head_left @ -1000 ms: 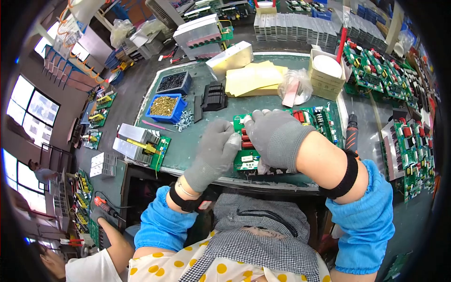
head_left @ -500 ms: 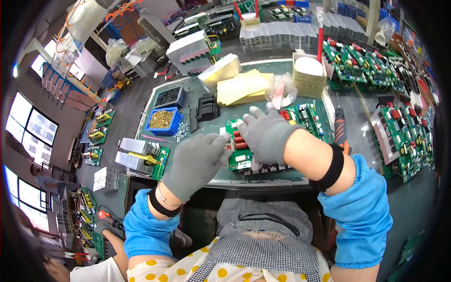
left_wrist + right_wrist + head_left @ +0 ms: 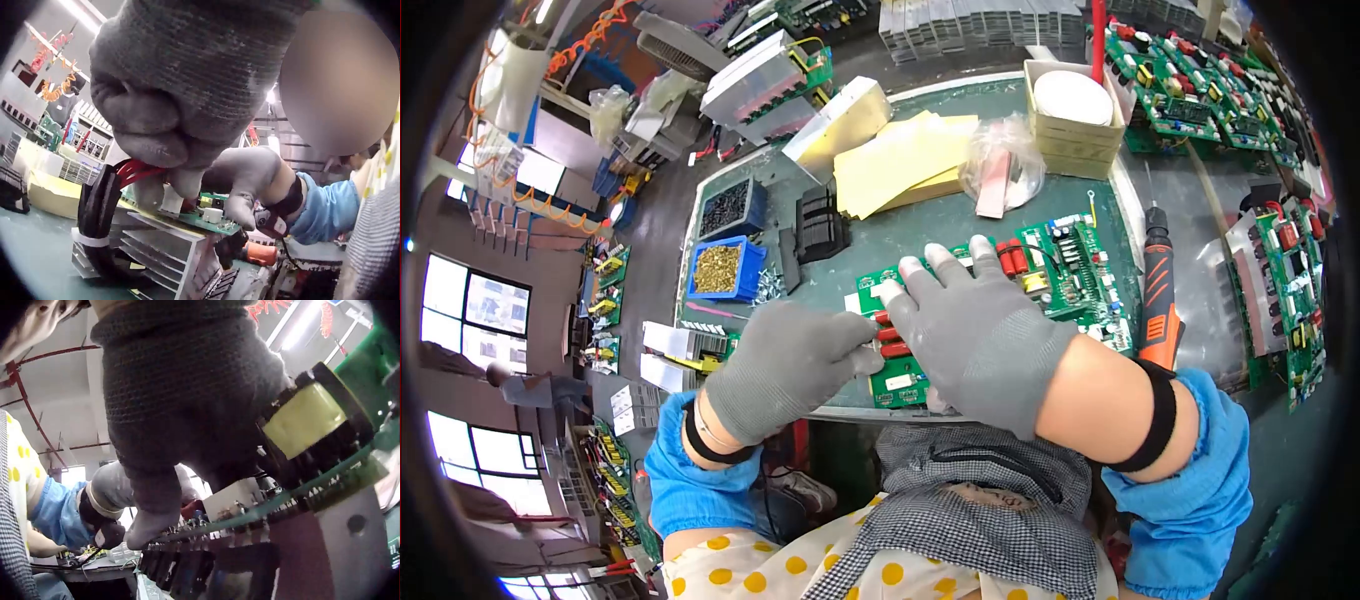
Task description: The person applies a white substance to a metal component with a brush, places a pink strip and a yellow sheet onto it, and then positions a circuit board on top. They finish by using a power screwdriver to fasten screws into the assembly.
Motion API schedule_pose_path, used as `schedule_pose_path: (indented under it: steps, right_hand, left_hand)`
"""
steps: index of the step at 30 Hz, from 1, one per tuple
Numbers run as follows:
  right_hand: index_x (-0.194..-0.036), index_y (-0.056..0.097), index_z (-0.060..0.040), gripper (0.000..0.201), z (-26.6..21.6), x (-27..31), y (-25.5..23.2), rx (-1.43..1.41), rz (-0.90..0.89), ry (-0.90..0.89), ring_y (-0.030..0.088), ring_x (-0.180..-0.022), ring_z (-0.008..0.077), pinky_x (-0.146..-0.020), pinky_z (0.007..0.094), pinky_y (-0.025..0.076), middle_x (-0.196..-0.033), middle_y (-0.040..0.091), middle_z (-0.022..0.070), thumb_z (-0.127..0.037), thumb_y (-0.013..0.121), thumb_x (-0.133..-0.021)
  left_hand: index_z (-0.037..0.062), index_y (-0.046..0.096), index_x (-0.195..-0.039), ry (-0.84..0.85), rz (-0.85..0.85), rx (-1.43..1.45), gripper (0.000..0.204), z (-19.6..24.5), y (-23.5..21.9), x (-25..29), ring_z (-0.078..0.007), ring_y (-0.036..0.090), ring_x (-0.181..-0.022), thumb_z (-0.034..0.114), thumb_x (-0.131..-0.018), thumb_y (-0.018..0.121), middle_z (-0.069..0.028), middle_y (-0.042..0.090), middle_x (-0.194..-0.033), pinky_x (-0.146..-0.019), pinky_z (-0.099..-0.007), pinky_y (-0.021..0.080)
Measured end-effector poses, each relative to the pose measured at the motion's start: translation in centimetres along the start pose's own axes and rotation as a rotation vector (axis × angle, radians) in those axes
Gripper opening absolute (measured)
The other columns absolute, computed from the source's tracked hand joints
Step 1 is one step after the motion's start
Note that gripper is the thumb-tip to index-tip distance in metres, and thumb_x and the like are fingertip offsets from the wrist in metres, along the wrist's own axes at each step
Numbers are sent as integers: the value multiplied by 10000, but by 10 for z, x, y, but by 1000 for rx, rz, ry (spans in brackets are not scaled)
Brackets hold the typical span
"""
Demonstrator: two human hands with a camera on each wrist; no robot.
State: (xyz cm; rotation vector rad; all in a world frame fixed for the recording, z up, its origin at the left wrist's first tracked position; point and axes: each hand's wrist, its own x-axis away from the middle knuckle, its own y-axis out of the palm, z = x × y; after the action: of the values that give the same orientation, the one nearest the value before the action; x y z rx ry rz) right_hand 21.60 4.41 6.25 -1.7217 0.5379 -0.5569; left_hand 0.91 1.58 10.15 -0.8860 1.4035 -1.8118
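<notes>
A green circuit board [image 3: 1080, 275] with red cylindrical parts [image 3: 895, 350] lies before the person, metal fins [image 3: 156, 247] beneath it. The gloved left hand [image 3: 785, 365] is at its left edge, fingers curled. In the left wrist view, red wires [image 3: 132, 172] from a black sleeve [image 3: 100, 203] run into the left hand's [image 3: 187, 94] curled fingers; the exact grip is hidden. The gloved right hand [image 3: 980, 330] rests across the board's middle, fingers spread. From the right wrist, the right hand [image 3: 187, 406] reaches over the board's edge [image 3: 281, 506], beside a yellow-wrapped part [image 3: 306, 419].
Blue bins of brass screws [image 3: 720, 268] and black parts [image 3: 730, 208] stand left. Behind are yellow sheets [image 3: 910, 160], a plastic bag [image 3: 1010, 165] and a box [image 3: 1075, 115]. A power screwdriver [image 3: 1160, 300] lies right of the board, with more boards [image 3: 1290, 260] beyond.
The left hand has shifted left and down from the board's red parts. The right hand's fingers have spread over the board. The head view has also shifted closer.
</notes>
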Motion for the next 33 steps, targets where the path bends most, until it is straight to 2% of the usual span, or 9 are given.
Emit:
schedule_pose_path:
  steps: [4,10,15,18,19,23,26,31,33]
  right_hand:
    - [-1451,401,40,910,0,6,6,11,116,-32,405,-1388,435,-1132,630,290,-1458,447,267,-364,814,-747]
    - [-1435,425,41,931,-1,9,2,-3,96,-41,396,-1395,443,-1129,639,289,-1459,452,270,-405,826,-723]
    - [-1501,324,9,1087,-4,3,-14,25,-92,-23,347,-1438,407,-1159,604,271,-1533,373,242,-467,848,-677]
    - [-1514,318,-18,1091,-6,0,-20,52,-157,-14,338,-1444,400,-1164,597,264,-1541,367,232,-474,848,-677]
    - [-1494,361,-24,1012,-5,1,-17,94,-119,-31,368,-1426,409,-1146,579,313,-1517,401,227,-453,839,-712]
    - [-1498,353,-27,1078,-6,0,-22,84,-133,-49,365,-1421,422,-1152,480,351,-1524,391,235,-470,867,-660]
    - [-1501,347,-30,1079,-3,-1,-24,61,-147,-75,364,-1422,419,-1152,489,348,-1525,393,234,-470,867,-665]
    - [-1506,338,-30,1078,-1,-2,-20,78,-142,-77,345,-1431,428,-1150,517,337,-1522,392,236,-501,849,-681]
    - [-1505,341,-31,1071,-1,0,-18,75,-133,-73,344,-1432,427,-1150,528,332,-1523,391,234,-505,845,-687]
  left_hand:
    - [86,730,-973,37,-260,-147,263,-2,-12,-19,-321,652,-619,265,-790,792,-117,658,-711,-549,-395,486]
    - [87,705,-1004,-62,291,331,325,-16,50,22,-337,657,-685,304,-778,794,-124,672,-780,-595,-432,496]
    - [-18,702,-1022,-79,326,517,270,-18,56,20,-248,684,-682,110,-799,786,-149,697,-846,-622,-336,521]
    - [-18,690,-1063,-300,247,1069,296,-20,70,23,-222,689,-745,134,-822,769,-149,699,-891,-676,-334,529]
    - [-16,671,-1128,-88,406,683,341,-23,76,24,-177,678,-811,133,-834,756,-131,704,-936,-724,-322,529]
    - [-13,631,-1222,-118,409,912,414,-15,66,35,-137,651,-839,110,-845,747,-91,703,-1013,-741,-298,522]
    - [-19,613,-1246,-136,517,649,439,-20,50,52,-122,639,-833,106,-845,741,-88,689,-1090,-731,-301,519]
    - [122,688,-1122,74,464,149,313,-16,32,37,-316,646,-795,281,-855,723,-103,624,-904,-697,-391,529]
    - [120,702,-1045,69,338,51,263,-12,26,28,-306,655,-792,299,-853,721,-89,627,-875,-684,-403,524]
